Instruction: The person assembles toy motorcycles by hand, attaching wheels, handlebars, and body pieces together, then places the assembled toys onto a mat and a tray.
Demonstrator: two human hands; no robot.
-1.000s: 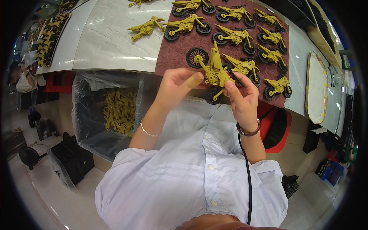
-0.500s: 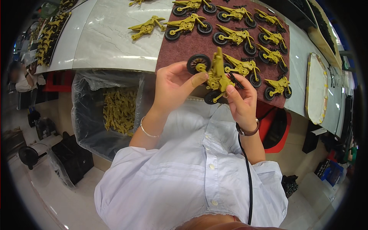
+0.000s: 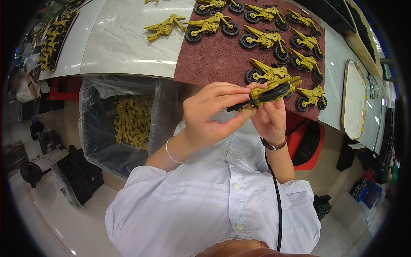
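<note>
Between my two hands, just off the table's near edge, is a toy motorcycle, yellow-green with black wheels. It is turned so a black tyre and the yellow fork face up and to the right. My left hand pinches a black part at its left end, with thumb below and fingers above. From beneath, my right hand holds the body, its thumb up and its other fingers partly hidden. Behind it, several finished-looking toy motorcycles stand in rows on a dark red cloth.
A wheelless yellow motorcycle body lies on the pale tabletop. Below the edge at left, a plastic-lined bin holds many yellow parts. A white tray lies at right. Another person sits far left.
The toy motorcycle has been turned over, its front wheel swinging from upper left to the right. My left hand has moved right and down onto its black part.
</note>
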